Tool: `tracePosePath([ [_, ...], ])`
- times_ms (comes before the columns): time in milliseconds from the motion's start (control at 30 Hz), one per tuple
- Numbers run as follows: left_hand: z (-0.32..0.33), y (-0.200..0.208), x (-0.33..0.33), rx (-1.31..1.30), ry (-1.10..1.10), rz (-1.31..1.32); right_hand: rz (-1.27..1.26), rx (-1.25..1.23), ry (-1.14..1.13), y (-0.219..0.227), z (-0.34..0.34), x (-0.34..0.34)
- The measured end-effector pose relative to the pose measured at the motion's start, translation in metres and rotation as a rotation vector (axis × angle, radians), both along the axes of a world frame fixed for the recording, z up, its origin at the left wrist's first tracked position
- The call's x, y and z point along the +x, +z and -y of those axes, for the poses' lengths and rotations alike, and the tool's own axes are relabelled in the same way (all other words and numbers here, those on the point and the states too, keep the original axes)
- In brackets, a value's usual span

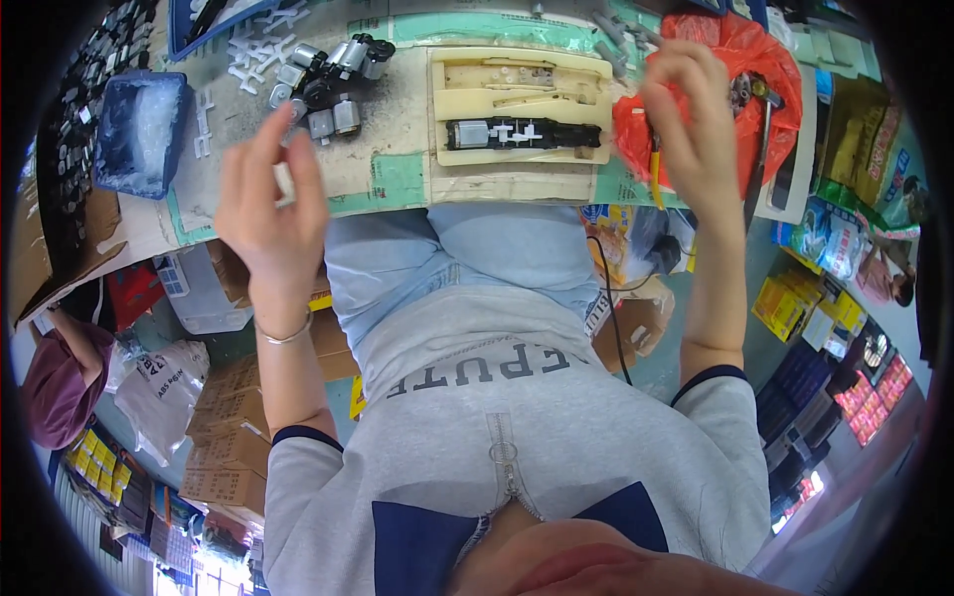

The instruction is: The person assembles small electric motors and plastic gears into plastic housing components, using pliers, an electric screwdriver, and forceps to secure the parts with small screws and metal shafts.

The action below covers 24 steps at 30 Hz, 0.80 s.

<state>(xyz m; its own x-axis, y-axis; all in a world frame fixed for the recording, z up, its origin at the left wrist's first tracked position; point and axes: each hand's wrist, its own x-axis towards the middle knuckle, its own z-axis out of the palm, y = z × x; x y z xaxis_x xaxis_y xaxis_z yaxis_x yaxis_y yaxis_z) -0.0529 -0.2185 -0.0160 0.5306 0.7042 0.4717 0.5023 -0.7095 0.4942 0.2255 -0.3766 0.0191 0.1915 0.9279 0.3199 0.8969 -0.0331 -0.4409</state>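
Note:
My left hand (pixel 270 194) is over the left side of the table, thumb and index finger bent but apart, with nothing visible between them. Its fingertips are nearest a pile of small silver motors (pixel 346 117) with black parts. My right hand (pixel 699 129) is raised in front of a red plastic bag (pixel 780 94), fingers curved and thumb apart, seemingly holding nothing. Between my hands lies a cream fixture (pixel 522 99). In its near slot sits a long black housing (pixel 571 135) with a silver motor (pixel 470 134) at the left end and white gear-like pieces (pixel 515 131) in the middle.
White branched plastic parts (pixel 260 55) lie behind the motors. A blue bin (pixel 139 134) with a clear liner stands at the left. Near my right hand are yellow-handled pliers (pixel 655 174), a dark long tool (pixel 763 134) and grey pin-like parts (pixel 611 45).

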Motion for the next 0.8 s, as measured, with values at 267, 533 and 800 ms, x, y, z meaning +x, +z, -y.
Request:
tracePosePath([
  [267, -0.038, 0.000, -0.021, 0.159, 0.269, -0.411, -0.459, -0.977, -0.281, 0.044, 0.102, -0.002],
  [533, -0.044, -0.015, -0.022, 0.107, 0.204, -0.473, -0.336, -0.387, -0.398, 0.041, 0.079, 0.021],
  [800, -0.049, -0.021, -0.019, 0.316, 0.420, -0.691, 0.447, -0.080, -0.095, -0.017, -0.015, 0.059],
])
